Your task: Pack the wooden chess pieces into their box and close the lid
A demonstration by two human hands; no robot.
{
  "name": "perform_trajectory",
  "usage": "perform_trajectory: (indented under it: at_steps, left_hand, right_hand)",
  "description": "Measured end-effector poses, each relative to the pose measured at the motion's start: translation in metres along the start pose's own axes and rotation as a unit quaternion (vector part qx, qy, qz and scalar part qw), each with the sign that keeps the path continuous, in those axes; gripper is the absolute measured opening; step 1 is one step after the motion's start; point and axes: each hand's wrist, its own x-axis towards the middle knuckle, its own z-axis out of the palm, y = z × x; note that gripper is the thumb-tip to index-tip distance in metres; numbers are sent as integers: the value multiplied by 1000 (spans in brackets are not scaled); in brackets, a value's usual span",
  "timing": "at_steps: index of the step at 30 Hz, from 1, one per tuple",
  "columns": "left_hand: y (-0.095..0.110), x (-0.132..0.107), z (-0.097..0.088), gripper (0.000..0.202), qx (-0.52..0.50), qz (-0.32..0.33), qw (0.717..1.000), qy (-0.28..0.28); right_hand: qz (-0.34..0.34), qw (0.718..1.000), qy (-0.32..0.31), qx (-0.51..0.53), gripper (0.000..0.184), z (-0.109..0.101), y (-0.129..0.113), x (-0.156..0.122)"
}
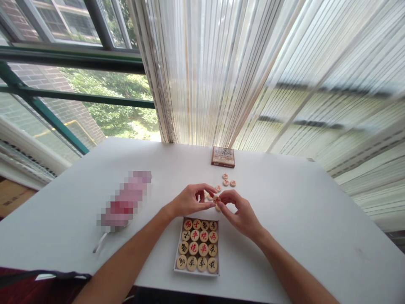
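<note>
Between my two hands is a round wooden xiangqi piece (217, 199) with a red character, held up just beyond the open box. My left hand (193, 198) pinches its left side with thumb and fingertips. From the right, my right hand (239, 210) grips the same piece between thumb and forefinger. Nearer to me lies a shallow white box (196, 273) filled with rows of pieces, some marked red, some black. A few loose pieces lie behind and under my fingers, partly hidden. Farther back, three red-marked pieces (225, 183) rest on the table.
A brown printed box lid (223, 157) lies near the table's far edge. On the left of the white table (284, 194) is a blurred-out pink item (125, 200) with a pale strap. String curtains (209, 76) and a window (104, 93) stand behind the table.
</note>
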Motion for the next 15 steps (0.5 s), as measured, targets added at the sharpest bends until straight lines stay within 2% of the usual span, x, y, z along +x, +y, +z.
perform_trajectory:
  at_steps: [8, 15]
  left_hand:
    - [3, 0, 0, 30, 13, 1, 1000, -8]
    - [5, -1, 0, 32, 12, -3, 1000, -8]
  right_hand:
    - [45, 997, -17, 59, 15, 3, 0, 0]
    - [52, 997, -6, 56, 16, 2, 2, -1]
